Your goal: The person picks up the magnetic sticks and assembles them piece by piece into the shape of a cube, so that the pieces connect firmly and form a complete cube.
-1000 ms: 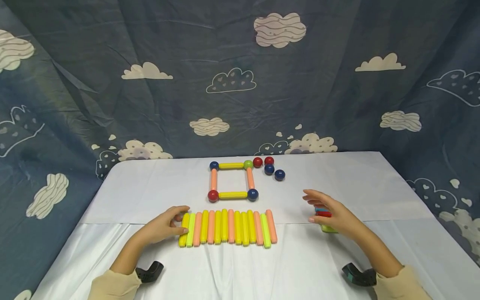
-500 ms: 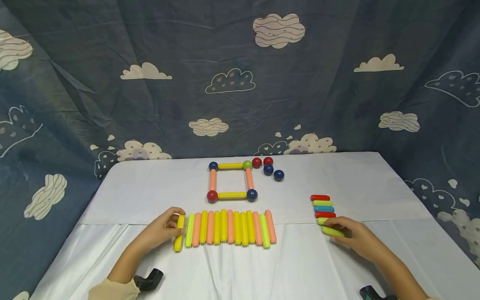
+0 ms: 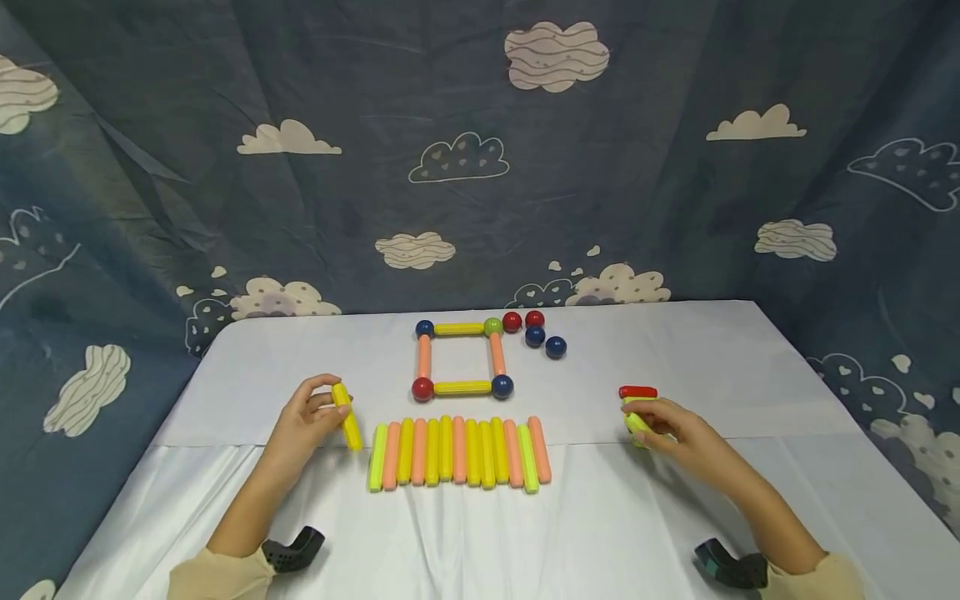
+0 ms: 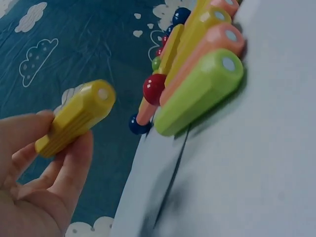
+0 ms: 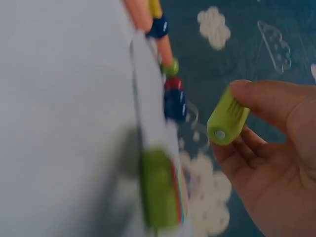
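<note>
The long row of sticks [image 3: 459, 450], in orange, yellow and light green, lies side by side on the white cloth [image 3: 600, 517]. To the left of this row, the left hand [image 3: 300, 421] pinches a yellow stick [image 3: 347, 417] between the thumb and the fingers; this stick is raised above the cloth and stands apart from the green end of the row. Well to the right of the row, the right hand [image 3: 690, 437] holds a light green stick [image 5: 228, 118], with the thumb on one side and the fingertips on the other. A second green stick [image 5: 160, 190], blurred, lies lower in the right wrist view, also to the right of the row. On that same side, a red stick [image 3: 637, 392] shows just beyond the right hand. Behind the row lies a square frame [image 3: 462, 387] of four sticks with balls at its corners, and behind the row's right part are two red balls [image 3: 512, 322] and two blue balls [image 3: 556, 347].
</note>
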A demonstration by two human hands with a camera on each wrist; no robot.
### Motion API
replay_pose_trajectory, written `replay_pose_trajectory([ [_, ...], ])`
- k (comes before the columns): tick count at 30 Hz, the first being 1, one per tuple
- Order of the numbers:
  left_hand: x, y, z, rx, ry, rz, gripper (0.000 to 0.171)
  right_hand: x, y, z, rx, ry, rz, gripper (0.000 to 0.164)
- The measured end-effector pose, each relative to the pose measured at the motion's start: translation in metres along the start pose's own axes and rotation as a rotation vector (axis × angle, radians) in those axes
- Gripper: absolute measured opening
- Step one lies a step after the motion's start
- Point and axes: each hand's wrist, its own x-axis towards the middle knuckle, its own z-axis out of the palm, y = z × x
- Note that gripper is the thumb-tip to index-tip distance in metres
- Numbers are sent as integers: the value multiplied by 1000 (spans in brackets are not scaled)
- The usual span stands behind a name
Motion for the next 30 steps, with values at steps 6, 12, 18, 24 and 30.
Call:
replay_pose_trajectory([
  [6,8,8,7,-137,60,63,47,46,-22,24,139,86,-86,35],
  [12,16,13,14,-208,92,78,44,93,-43,48,244,87,-109,38],
  [18,24,22,25,-328,127,52,47,130,-58,69,311,37,-129,34],
  [24,36,30,42,-380,121,62,46,148,-63,88,284,15,-139,31],
  [30,51,37,67,-454,107,107,48,155,-62,101,234,10,-190,28],
])
